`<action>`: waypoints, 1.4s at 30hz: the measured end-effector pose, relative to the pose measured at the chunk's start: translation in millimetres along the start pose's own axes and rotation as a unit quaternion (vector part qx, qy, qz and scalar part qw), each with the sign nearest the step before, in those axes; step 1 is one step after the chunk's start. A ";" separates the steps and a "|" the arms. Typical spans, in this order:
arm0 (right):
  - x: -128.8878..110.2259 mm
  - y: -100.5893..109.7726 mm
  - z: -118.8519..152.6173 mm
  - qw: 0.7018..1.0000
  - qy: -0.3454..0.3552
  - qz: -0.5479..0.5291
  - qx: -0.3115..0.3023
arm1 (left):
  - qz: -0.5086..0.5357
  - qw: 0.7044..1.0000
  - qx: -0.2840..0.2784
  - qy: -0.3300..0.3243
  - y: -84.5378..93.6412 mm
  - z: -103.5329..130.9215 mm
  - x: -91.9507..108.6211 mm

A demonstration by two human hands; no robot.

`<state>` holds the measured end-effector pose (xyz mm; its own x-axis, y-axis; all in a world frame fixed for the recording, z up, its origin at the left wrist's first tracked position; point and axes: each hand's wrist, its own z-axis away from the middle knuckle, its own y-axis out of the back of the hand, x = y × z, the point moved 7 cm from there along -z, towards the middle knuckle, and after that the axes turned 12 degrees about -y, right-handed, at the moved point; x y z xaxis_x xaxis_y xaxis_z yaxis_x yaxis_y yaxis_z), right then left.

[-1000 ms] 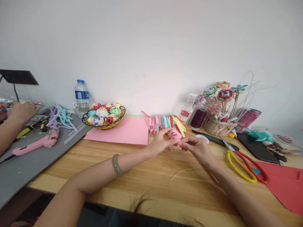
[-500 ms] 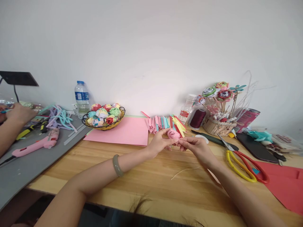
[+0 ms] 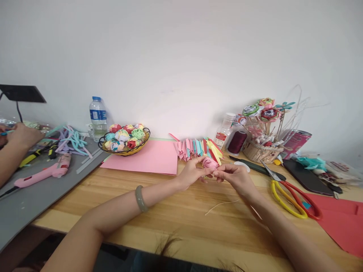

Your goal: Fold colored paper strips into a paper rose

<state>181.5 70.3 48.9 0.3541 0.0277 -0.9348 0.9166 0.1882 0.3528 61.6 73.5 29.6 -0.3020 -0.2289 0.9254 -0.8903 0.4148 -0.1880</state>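
A pink paper flower is held up between my two hands over the wooden table. Around its left side and underneath, the fingers of my left hand are closed. My right hand pinches its lower right edge between thumb and fingertips; the exact spot they grip is partly hidden. Just behind stands a row of folded paper pieces in pink, blue, red and yellow. A thin string lies on the wood below my hands.
Large scissors with yellow and red handles lie right, near red paper. Pink sheets and a basket of paper flowers are left. A thread spool stands behind. A co-worker's hand works far left beside a glue gun.
The pink flower has turned slightly and shifted a little to the right in my hands. My fingers have moved slightly along its lower edge.
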 end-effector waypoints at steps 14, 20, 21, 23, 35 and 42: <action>-6.2 0.7 2.4 0.999 0.032 0.021 0.007 | 0.049 0.998 0.028 -0.005 1.0 -0.4 4.2; -3.3 -3.9 1.7 0.999 0.027 0.039 0.003 | 0.010 0.999 0.038 -0.017 2.9 0.1 -1.8; -3.0 -5.0 1.5 0.999 0.029 0.043 0.003 | 0.006 0.999 0.036 -0.015 2.8 0.4 -3.1; -2.6 -6.0 0.9 0.998 0.033 0.050 0.005 | 0.001 0.999 0.032 -0.011 2.4 0.8 -4.7; -0.3 -4.4 -0.9 0.998 0.023 0.058 0.005 | 0.016 0.999 0.049 -0.004 3.9 1.9 -7.3; -1.1 -5.7 0.4 0.998 0.028 0.050 -0.003 | 0.021 0.999 0.046 -0.004 4.6 2.9 -7.7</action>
<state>176.0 68.9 48.0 0.4329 0.1021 -0.8956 0.8757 0.1881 0.4447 58.9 74.6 20.6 -0.3425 -0.2193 0.9136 -0.9039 0.3419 -0.2568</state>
